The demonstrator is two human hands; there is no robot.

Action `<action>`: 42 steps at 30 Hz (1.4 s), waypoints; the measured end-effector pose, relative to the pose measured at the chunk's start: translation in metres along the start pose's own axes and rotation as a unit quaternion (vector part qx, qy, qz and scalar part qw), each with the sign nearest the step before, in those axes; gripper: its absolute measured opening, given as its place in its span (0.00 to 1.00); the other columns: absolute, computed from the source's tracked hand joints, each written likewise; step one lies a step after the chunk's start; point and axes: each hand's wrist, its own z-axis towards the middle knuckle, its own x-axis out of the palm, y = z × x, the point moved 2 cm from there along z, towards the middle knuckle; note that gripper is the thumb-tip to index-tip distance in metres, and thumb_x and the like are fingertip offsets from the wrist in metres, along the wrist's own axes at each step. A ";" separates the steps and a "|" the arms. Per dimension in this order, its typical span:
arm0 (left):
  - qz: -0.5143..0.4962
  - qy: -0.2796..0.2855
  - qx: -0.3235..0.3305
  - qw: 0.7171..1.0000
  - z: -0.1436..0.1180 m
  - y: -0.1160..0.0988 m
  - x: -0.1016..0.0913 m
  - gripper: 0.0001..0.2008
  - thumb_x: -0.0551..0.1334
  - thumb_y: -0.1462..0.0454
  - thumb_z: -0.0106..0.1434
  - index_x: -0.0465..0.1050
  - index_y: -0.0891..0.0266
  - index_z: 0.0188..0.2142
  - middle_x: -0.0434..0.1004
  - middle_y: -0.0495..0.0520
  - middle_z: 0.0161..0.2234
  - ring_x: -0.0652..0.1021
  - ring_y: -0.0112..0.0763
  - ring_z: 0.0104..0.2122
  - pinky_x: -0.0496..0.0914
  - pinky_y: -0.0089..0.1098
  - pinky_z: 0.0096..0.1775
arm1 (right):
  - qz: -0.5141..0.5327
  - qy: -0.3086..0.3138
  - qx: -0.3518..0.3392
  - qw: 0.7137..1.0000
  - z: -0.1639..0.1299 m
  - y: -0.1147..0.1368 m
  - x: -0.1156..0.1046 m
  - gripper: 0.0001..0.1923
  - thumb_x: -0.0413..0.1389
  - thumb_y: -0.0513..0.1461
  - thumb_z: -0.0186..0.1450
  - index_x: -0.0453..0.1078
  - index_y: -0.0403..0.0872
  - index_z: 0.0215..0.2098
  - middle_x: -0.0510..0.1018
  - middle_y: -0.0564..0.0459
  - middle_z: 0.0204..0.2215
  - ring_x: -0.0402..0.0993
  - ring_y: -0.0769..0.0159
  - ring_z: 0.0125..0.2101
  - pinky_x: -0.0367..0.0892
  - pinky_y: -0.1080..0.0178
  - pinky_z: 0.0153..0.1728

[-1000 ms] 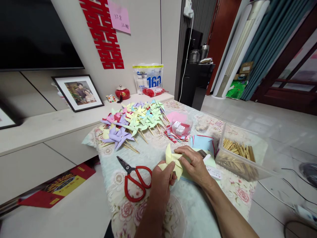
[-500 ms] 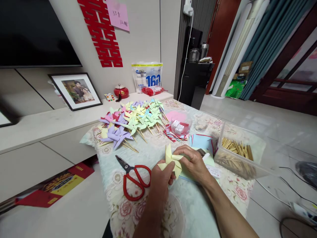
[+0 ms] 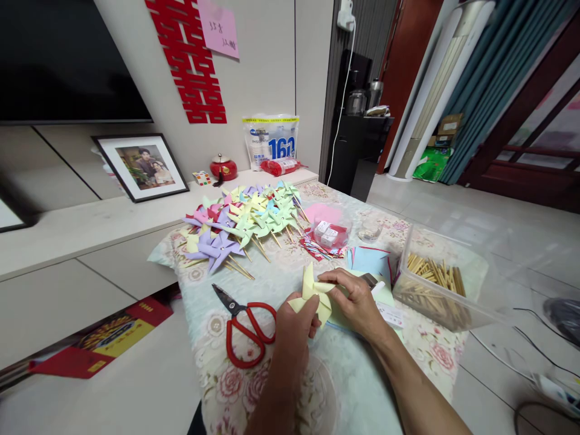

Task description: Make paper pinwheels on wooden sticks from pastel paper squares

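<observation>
A pale yellow paper pinwheel (image 3: 310,285) is held between my two hands above the table. My left hand (image 3: 298,323) is closed on its lower left part, the thumb pressed over the centre. With thumb and fingers my right hand (image 3: 353,296) pinches the blade on the right side. No stick shows on this pinwheel; its underside is hidden by my fingers. Red-handled scissors (image 3: 247,326) lie left of my left hand, blades pointing away. Beneath and beyond my right hand are sheets of light blue and pale green paper (image 3: 369,260).
Finished pinwheels on sticks (image 3: 254,217) are heaped at the table's far left. A clear plastic box of wooden sticks (image 3: 435,290) stands on the right. Paper strips (image 3: 317,246), a small clear container (image 3: 369,231) and a flowered tablecloth (image 3: 229,383) are also in view.
Hardly anything differs. Both hands keep the same hold on the pinwheel, and the whole view has shifted very slightly.
</observation>
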 end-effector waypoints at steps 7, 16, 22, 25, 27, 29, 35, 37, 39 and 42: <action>0.008 -0.009 0.024 1.000 0.001 0.002 0.001 0.14 0.68 0.55 0.51 0.67 0.61 0.27 0.66 0.44 0.13 0.61 0.21 0.13 0.50 0.24 0.17 | 0.000 0.015 0.044 0.999 0.000 0.003 0.000 0.10 0.54 0.31 0.63 0.76 0.48 0.35 0.81 0.53 0.31 0.76 0.63 0.32 0.68 0.62 0.36; 0.005 -0.018 0.020 1.000 0.001 0.004 0.003 0.15 0.69 0.54 0.50 0.69 0.62 0.27 0.66 0.44 0.12 0.59 0.19 0.12 0.50 0.23 0.16 | -0.002 -0.020 0.029 0.999 -0.001 0.002 0.002 0.10 0.54 0.32 0.62 0.76 0.49 0.36 0.81 0.52 0.31 0.77 0.62 0.33 0.68 0.62 0.36; -0.001 -0.016 0.017 1.000 0.001 0.004 0.004 0.16 0.69 0.54 0.50 0.70 0.63 0.28 0.66 0.44 0.12 0.60 0.19 0.12 0.50 0.23 0.16 | -0.006 -0.027 0.054 0.998 -0.001 0.005 0.001 0.08 0.54 0.33 0.61 0.75 0.48 0.31 0.81 0.54 0.28 0.76 0.64 0.28 0.68 0.64 0.33; 0.001 -0.022 0.018 1.000 0.001 0.004 0.004 0.16 0.69 0.54 0.50 0.69 0.63 0.28 0.66 0.44 0.12 0.60 0.19 0.11 0.50 0.22 0.16 | -0.012 -0.033 0.047 0.998 -0.001 0.006 0.001 0.08 0.54 0.32 0.60 0.74 0.48 0.30 0.80 0.54 0.27 0.75 0.65 0.28 0.67 0.65 0.32; -0.001 -0.027 0.013 1.000 0.001 0.005 0.005 0.16 0.69 0.54 0.50 0.69 0.63 0.28 0.66 0.44 0.11 0.60 0.19 0.11 0.50 0.22 0.16 | -0.014 -0.034 0.045 0.998 -0.001 0.006 0.002 0.08 0.53 0.32 0.60 0.74 0.48 0.30 0.80 0.55 0.26 0.75 0.65 0.27 0.67 0.65 0.31; -0.009 -0.025 0.007 1.000 0.001 0.006 0.005 0.16 0.69 0.54 0.50 0.69 0.63 0.28 0.65 0.43 0.11 0.59 0.19 0.11 0.50 0.23 0.16 | -0.014 -0.033 0.037 0.999 -0.001 0.006 0.002 0.09 0.53 0.32 0.60 0.74 0.48 0.31 0.80 0.54 0.27 0.75 0.65 0.28 0.67 0.64 0.32; -0.070 0.004 -0.003 0.998 -0.003 0.001 0.004 0.14 0.69 0.57 0.52 0.69 0.63 0.30 0.66 0.43 0.14 0.62 0.20 0.14 0.52 0.23 0.17 | -0.005 -0.009 0.002 1.000 -0.001 0.008 0.001 0.10 0.54 0.33 0.66 0.77 0.49 0.40 0.81 0.50 0.36 0.77 0.61 0.37 0.70 0.61 0.39; -0.111 -0.001 -0.002 0.994 -0.004 -0.005 0.003 0.15 0.70 0.58 0.51 0.70 0.64 0.31 0.67 0.43 0.17 0.64 0.20 0.16 0.53 0.23 0.18 | -0.013 -0.048 -0.003 0.999 -0.001 0.010 0.000 0.12 0.55 0.35 0.68 0.74 0.49 0.49 0.80 0.47 0.44 0.76 0.60 0.42 0.70 0.58 0.43; -0.164 -0.019 0.002 0.986 -0.006 -0.012 0.003 0.16 0.72 0.60 0.49 0.70 0.64 0.33 0.69 0.43 0.20 0.66 0.20 0.17 0.54 0.22 0.18 | -0.030 -0.103 -0.013 0.994 -0.002 0.012 -0.002 0.13 0.56 0.37 0.68 0.72 0.49 0.51 0.78 0.46 0.45 0.76 0.60 0.40 0.70 0.58 0.42; -0.230 -0.045 -0.001 0.972 -0.006 -0.019 0.002 0.19 0.74 0.62 0.46 0.70 0.64 0.34 0.70 0.43 0.23 0.68 0.20 0.19 0.57 0.22 0.19 | -0.051 -0.109 -0.044 0.992 -0.004 0.017 0.002 0.05 0.56 0.37 0.69 0.73 0.47 0.42 0.78 0.49 0.36 0.75 0.63 0.34 0.69 0.60 0.36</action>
